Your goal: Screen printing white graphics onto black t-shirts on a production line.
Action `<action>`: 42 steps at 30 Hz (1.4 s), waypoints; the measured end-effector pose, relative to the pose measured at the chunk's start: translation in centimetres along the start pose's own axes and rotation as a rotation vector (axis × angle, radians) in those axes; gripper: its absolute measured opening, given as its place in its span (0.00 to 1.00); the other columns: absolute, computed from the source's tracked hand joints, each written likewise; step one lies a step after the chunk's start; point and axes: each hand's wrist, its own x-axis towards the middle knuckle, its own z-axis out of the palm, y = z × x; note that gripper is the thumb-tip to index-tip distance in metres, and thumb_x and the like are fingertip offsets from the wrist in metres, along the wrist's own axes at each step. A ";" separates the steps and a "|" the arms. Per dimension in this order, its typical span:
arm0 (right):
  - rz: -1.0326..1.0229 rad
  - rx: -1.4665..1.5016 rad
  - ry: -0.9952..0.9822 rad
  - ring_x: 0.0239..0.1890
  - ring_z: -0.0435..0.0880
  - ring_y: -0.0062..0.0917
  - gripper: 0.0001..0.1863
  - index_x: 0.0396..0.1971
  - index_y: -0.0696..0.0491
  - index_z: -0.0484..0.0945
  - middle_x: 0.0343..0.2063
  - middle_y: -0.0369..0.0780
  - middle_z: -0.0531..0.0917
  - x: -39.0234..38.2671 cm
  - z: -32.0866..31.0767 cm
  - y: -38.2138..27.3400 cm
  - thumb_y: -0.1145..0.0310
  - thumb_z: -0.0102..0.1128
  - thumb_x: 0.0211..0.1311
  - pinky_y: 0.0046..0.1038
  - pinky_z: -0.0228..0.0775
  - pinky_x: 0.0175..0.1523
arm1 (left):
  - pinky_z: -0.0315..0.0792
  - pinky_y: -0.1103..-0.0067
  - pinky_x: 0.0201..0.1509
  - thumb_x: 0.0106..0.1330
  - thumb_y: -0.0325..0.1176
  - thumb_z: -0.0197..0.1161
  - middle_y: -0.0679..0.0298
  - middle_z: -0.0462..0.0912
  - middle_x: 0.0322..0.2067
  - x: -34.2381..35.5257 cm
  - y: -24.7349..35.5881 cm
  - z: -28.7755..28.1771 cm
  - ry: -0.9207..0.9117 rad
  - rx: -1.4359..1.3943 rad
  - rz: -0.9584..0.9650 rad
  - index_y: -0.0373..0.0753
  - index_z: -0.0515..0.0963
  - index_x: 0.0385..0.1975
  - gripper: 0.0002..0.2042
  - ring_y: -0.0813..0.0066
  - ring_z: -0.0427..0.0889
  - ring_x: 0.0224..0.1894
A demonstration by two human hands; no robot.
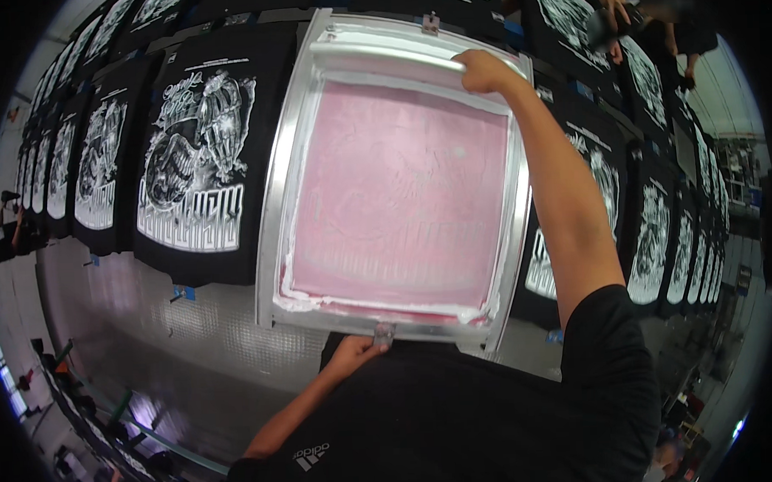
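Note:
A silk-screen frame (285, 168) of silver metal lies before me, its pink mesh (405, 185) bearing a faint design. White ink rims the mesh, thickest at the near left corner. Across the far end lies a long squeegee (388, 57); my right hand (485, 72) is closed around its right end, arm stretched forward. At the near edge, my left hand (360, 354) has its fingers closed on the frame beside a small metal clip (384, 332). A second clip (430, 23) sits at the far edge. Whatever lies under the mesh is hidden.
Black shirts with white prints lie in rows, one shirt (200, 154) just left of the frame and another (653, 223) to the right. Another person's hand (611, 2) shows at the far right. A shiny metallic surface (211, 332) stretches along the near left.

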 end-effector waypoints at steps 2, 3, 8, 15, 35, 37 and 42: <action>0.024 0.062 -0.105 0.42 0.83 0.45 0.27 0.44 0.52 0.83 0.37 0.52 0.85 -5.1 1.1 -5.2 0.79 0.53 0.37 0.36 0.75 0.48 | 0.64 0.81 0.24 0.68 0.43 0.64 0.74 0.72 0.16 0.2 -2.0 -0.3 -0.017 -0.069 0.062 0.33 0.80 0.24 0.18 0.88 0.67 0.21; 0.028 0.061 -0.112 0.41 0.83 0.46 0.26 0.43 0.52 0.83 0.36 0.51 0.85 -8.3 1.5 -7.2 0.79 0.53 0.37 0.37 0.75 0.48 | 0.64 0.81 0.25 0.68 0.42 0.64 0.73 0.74 0.17 0.3 -1.7 -0.1 0.007 -0.053 0.075 0.34 0.80 0.24 0.17 0.88 0.68 0.21; 0.037 0.036 -0.115 0.39 0.84 0.41 0.21 0.39 0.49 0.82 0.32 0.43 0.86 -24.8 5.2 -17.8 0.77 0.56 0.41 0.39 0.73 0.45 | 0.67 0.82 0.25 0.69 0.41 0.62 0.70 0.78 0.18 1.4 -2.0 0.2 0.037 -0.004 0.140 0.34 0.82 0.28 0.16 0.86 0.72 0.21; 0.103 0.089 0.016 0.41 0.79 0.33 0.18 0.40 0.51 0.78 0.31 0.38 0.80 -39.6 8.8 -28.2 0.79 0.56 0.45 0.43 0.60 0.59 | 0.73 0.78 0.31 0.68 0.41 0.63 0.65 0.81 0.23 0.8 0.0 0.9 0.100 0.238 -0.068 0.35 0.83 0.36 0.14 0.80 0.77 0.24; 0.479 1.276 0.076 0.36 0.79 0.19 0.18 0.40 0.58 0.81 0.33 0.35 0.83 -38.1 10.7 -9.9 0.71 0.75 0.48 0.23 0.71 0.43 | 0.75 0.72 0.47 0.70 0.48 0.58 0.50 0.86 0.38 -2.3 5.7 -18.9 1.221 0.349 0.325 0.35 0.80 0.49 0.21 0.65 0.85 0.43; 0.468 1.339 0.117 0.36 0.79 0.19 0.18 0.40 0.58 0.80 0.33 0.35 0.83 -37.7 10.9 -9.6 0.71 0.75 0.48 0.23 0.71 0.44 | 0.72 0.72 0.54 0.71 0.48 0.55 0.47 0.84 0.47 0.7 4.5 -19.6 1.021 0.258 0.343 0.34 0.76 0.55 0.24 0.61 0.82 0.52; 0.536 1.401 0.207 0.37 0.81 0.20 0.18 0.40 0.57 0.80 0.33 0.35 0.84 -44.1 7.7 -6.1 0.74 0.74 0.47 0.24 0.73 0.46 | 0.71 0.76 0.57 0.73 0.45 0.54 0.49 0.82 0.50 -0.7 6.8 -11.2 1.015 0.189 0.387 0.31 0.74 0.57 0.23 0.65 0.81 0.53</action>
